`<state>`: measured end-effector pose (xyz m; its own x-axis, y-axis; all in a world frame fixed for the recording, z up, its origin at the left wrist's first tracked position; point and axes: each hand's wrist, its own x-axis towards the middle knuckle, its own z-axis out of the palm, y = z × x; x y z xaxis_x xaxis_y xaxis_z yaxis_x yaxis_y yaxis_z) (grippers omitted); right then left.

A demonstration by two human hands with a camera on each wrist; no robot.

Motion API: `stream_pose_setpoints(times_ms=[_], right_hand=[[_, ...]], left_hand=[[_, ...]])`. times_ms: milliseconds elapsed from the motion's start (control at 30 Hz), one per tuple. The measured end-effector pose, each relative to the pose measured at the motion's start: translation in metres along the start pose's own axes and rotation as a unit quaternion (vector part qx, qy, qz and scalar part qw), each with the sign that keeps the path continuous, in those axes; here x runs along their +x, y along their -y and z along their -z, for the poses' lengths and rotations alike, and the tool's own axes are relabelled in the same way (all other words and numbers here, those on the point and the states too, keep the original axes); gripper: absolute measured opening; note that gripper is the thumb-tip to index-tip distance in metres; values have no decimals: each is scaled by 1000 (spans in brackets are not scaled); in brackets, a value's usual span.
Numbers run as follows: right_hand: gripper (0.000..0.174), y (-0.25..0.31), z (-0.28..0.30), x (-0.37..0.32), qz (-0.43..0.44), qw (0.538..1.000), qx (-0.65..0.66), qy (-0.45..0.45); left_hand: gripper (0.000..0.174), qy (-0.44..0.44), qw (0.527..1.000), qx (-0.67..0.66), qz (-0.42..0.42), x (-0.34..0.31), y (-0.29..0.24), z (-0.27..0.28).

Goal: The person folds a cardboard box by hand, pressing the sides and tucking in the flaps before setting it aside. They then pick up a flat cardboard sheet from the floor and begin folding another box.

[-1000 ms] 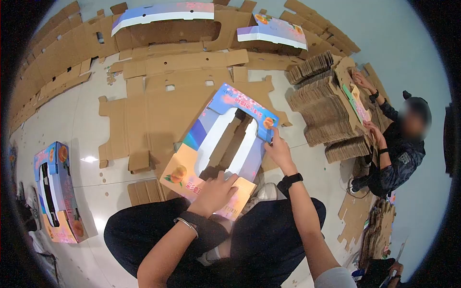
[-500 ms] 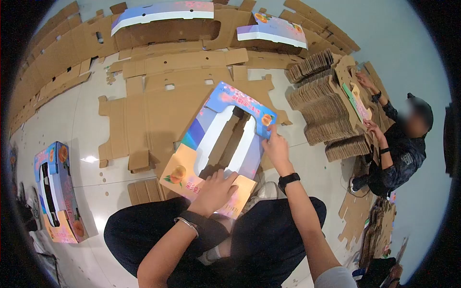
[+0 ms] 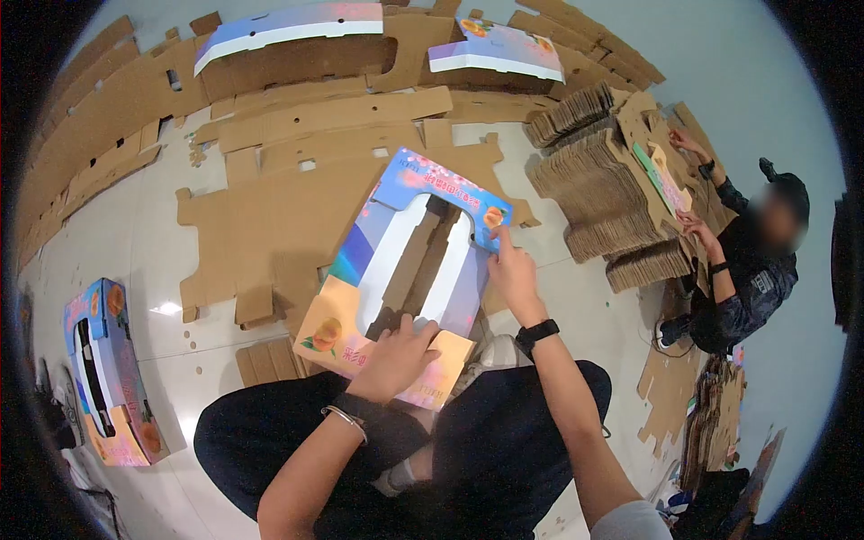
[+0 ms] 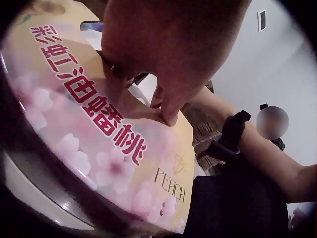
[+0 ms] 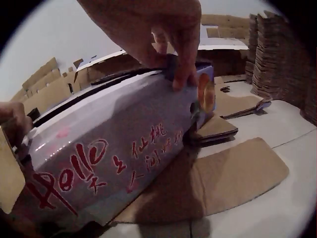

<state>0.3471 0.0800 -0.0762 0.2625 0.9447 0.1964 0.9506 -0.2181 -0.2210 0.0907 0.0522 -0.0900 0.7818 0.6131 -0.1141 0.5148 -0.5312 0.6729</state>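
A printed cardboard peach box [image 3: 328,310], blue and pink at its far end and peach-coloured at the near end, lies tilted in front of my legs. Its top has a long opening with white inner edges. My left hand [image 3: 396,360] holds the near top panel at the edge of the opening, thumb on the printed face in the left wrist view. At the far right corner, my right hand [image 3: 517,279] pinches the blue end flap [image 3: 463,202] where it meets the side panel [image 5: 124,144]. The right wrist view shows fingertips against that side's upper edge.
Another printed box [image 3: 117,378] stands on the floor at left. Flat brown cardboard [image 3: 261,207] lies beyond my box, with printed sheets [image 3: 297,31] at the back. At right, a person in dark clothes [image 3: 756,279] handles a printed piece over stacked cardboard [image 3: 589,193].
The head view has shifted slightly, so most things sit a little further left. Both hands keep nearly the same places on the box.
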Motion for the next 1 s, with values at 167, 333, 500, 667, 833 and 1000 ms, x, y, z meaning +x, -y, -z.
stream_pose_setpoints(times_ms=[167,333,500,667,833,1000], right_hand=[[61,9,11,-6,24,996,-83,11],[55,9,9,-7,15,992,-126,3],[31,-5,-2,-13,3,997,-69,21],[14,-5,-21,-12,-52,995,77,-45],[11,-8,-13,-9,12,995,78,-53],[12,3,0,-8,46,995,50,-66]], left_hand=[[34,28,999,-39,18,-5,-5,12],[32,6,999,-49,-2,-9,-2,13],[36,21,999,-30,17,-3,-5,11],[39,17,999,-19,31,1,-7,10],[39,23,998,-33,40,1,-9,11],[39,19,998,-51,44,-1,-12,10]])
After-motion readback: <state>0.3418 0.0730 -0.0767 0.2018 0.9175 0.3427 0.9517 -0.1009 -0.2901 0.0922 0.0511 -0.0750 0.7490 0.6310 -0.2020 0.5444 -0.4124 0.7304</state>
